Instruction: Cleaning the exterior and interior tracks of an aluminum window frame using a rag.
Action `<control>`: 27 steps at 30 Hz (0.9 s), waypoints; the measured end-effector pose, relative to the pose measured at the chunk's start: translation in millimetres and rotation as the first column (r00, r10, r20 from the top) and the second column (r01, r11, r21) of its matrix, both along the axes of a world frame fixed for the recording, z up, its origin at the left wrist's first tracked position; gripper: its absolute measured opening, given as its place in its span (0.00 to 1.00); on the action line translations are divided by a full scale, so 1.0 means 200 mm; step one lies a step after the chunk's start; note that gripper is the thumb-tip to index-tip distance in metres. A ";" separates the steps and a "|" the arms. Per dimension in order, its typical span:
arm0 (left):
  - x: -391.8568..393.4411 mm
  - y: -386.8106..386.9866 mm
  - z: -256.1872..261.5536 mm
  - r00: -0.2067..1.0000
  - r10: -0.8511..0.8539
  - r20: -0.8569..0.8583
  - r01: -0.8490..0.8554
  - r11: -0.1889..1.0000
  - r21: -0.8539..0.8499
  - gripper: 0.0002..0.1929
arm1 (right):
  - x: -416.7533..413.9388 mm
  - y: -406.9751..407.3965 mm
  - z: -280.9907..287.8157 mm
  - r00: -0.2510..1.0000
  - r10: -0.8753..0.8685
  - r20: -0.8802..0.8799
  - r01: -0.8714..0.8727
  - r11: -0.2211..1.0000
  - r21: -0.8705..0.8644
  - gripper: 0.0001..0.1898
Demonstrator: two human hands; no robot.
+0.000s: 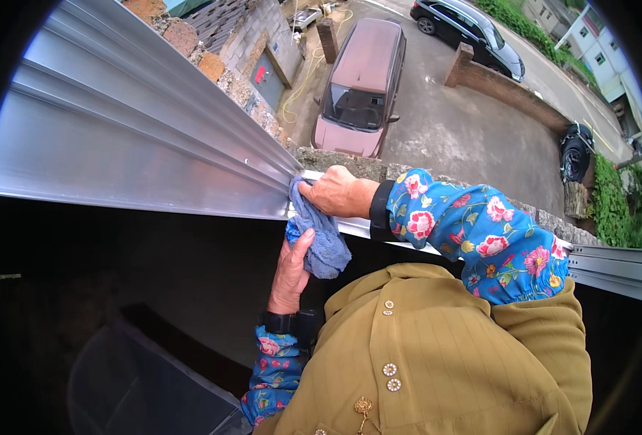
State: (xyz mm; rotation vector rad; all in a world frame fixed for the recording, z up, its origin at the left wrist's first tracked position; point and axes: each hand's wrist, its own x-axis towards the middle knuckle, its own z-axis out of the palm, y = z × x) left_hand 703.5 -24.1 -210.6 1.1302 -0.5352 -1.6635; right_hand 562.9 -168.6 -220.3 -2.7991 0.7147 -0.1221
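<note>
A crumpled blue cloth (pixel 323 247) lies against the inner corner of an aluminium window frame (pixel 212 147), where the side post meets the sill. My right hand (pixel 334 190) grips its upper end and presses it into that corner. Lower down, my left hand (pixel 292 267) holds the hanging part, thumb in front; the other fingers are mostly hidden behind the cloth. Both forearms wear blue floral sleeve covers (pixel 484 234). Beneath my right wrist runs the white sill track (pixel 353 227), partly covered by the arm.
Beyond the sill is a rough masonry ledge (pixel 348 161), with a drop to a concrete yard (pixel 430 147). A dusty reddish vehicle (pixel 367 60) stands below, and a black car (pixel 470 32) beyond a brick wall (pixel 508 89). Indoors, a dark translucent object (pixel 152 375) is at lower left.
</note>
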 end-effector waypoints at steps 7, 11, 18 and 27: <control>0.02 -0.02 0.04 0.996 0.084 -0.030 -0.083 0.996 0.018 0.26 | 0.01 -0.09 0.03 0.992 0.119 -0.041 -0.117 0.992 0.050 0.15; 0.01 -0.02 0.04 0.997 0.080 0.000 -0.080 0.997 0.004 0.27 | 0.04 -0.06 0.03 0.998 0.033 -0.058 -0.033 0.999 0.009 0.15; 0.00 -0.04 0.06 0.998 0.068 0.008 -0.068 0.998 -0.002 0.28 | 0.06 -0.07 0.00 0.999 0.005 0.052 -0.006 1.000 0.019 0.09; -0.06 -0.06 0.10 0.995 -0.046 -0.088 0.043 0.998 -0.037 0.28 | -0.15 -0.13 0.15 0.994 -0.083 0.072 0.084 0.996 -0.016 0.05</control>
